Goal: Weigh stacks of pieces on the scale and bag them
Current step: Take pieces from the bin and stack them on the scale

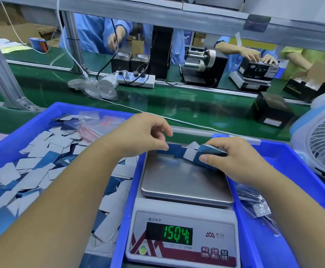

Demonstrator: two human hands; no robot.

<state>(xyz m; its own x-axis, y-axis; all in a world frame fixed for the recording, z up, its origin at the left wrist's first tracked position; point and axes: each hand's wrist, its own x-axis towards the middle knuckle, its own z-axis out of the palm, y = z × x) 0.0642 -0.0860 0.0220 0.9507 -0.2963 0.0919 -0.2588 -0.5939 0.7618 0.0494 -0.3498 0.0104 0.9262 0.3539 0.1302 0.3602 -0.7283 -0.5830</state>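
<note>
- A blue plastic tray of loose grey-blue pieces (41,161) lay left of my white digital scale (183,219).
- My right hand (237,159) gripped a tilted stack of blue pieces (206,157) at the pan's far right.
- My left hand (140,136) pinched fanned pieces (177,151) there.

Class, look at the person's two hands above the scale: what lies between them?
In the head view, a row of blue and grey pieces spans from the left hand to the right hand, above the scale pan.

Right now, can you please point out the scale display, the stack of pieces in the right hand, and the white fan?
scale display (178,235), head view, on the green digits.
stack of pieces (210,151), head view, on its top edge above the thumb.
white fan (324,144), head view, on the wire grille.
</note>
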